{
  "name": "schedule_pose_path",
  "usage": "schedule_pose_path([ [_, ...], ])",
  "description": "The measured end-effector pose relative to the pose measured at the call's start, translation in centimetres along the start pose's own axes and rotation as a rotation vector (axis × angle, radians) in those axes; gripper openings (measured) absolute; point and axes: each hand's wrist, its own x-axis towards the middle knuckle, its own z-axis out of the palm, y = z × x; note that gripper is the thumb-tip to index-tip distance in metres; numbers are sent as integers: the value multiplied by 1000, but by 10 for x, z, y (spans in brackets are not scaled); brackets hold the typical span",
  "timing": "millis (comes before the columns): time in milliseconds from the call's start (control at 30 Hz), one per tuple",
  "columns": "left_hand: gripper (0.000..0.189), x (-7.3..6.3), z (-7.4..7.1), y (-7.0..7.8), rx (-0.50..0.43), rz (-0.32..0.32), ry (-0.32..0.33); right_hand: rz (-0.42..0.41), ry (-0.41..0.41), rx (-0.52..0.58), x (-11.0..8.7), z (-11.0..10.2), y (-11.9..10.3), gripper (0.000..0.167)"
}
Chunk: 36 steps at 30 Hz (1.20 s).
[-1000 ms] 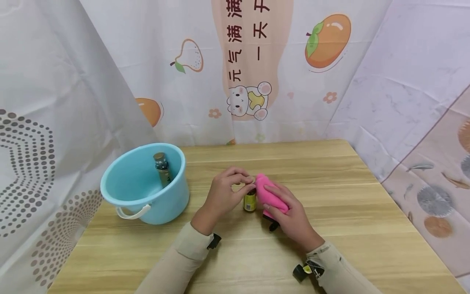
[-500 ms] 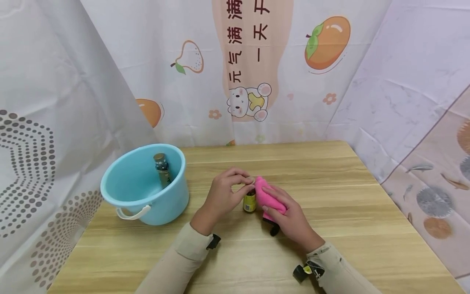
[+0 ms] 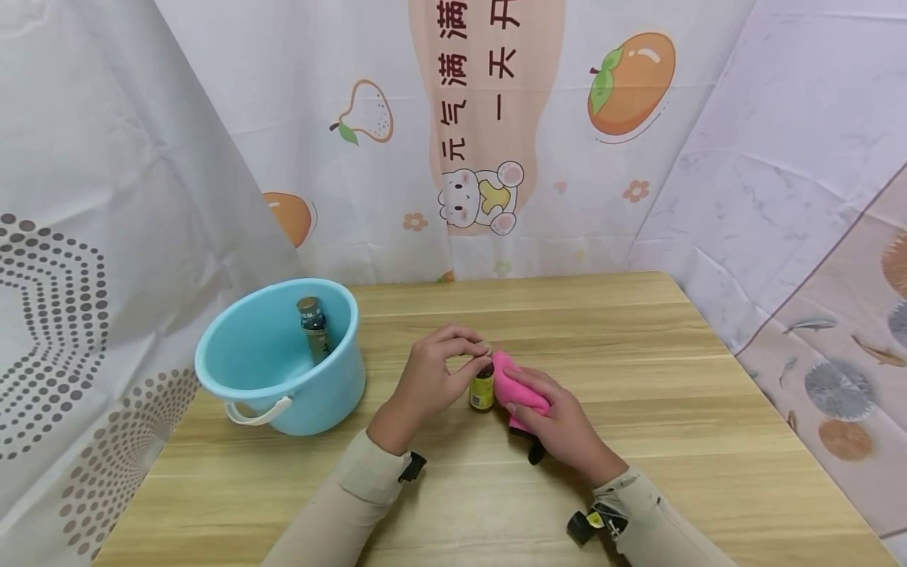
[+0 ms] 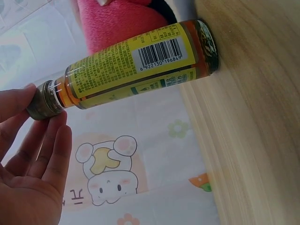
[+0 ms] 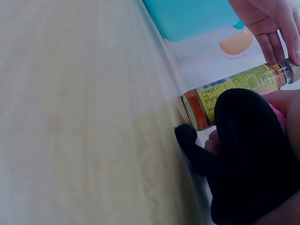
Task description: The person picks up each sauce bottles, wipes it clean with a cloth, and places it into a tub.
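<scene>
A small glass bottle (image 3: 483,391) with a yellow label and barcode stands upright on the table. My left hand (image 3: 438,368) pinches its cap (image 4: 46,101) between thumb and fingers. On the bottle's right side, my right hand (image 3: 560,417) grips a pink plush thing (image 3: 520,396) with a black part (image 5: 248,159), possibly a soft toy or a plush cloth; its exact kind is unclear. The pink plush (image 4: 124,23) lies against or just behind the bottle in the left wrist view. Part of it is hidden by my right fingers.
A light blue bucket (image 3: 283,287) with a white handle (image 3: 258,413) stands on the left of the wooden table (image 3: 638,346). Inside it leans another dark bottle (image 3: 315,331) with a gold-coloured cap. Printed curtains (image 3: 397,189) hang behind and at both sides.
My right hand has brought the pink plush thing slightly down along the bottle, towards me. My left hand stays on the cap, and the bottle stands in the same place.
</scene>
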Motion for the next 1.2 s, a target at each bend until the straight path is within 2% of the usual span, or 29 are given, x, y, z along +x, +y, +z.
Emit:
schedule_pose_path([
  [200,12,1,0,0,-4,5,-3,41,-29,-22,1,0,0,51],
  [467,12,2,-2,2,1,18,-4,63,-29,-30,2,0,2,52],
  [767,13,0,3,-1,12,-22,29,64,-35,-59,0,0,0,50],
  [1033,11,-1,4,1,45,-18,42,58,-31,-89,0,0,1,50],
  [1200,11,0,3,3,46,-10,37,44,-11,-65,-1,0,2,49],
])
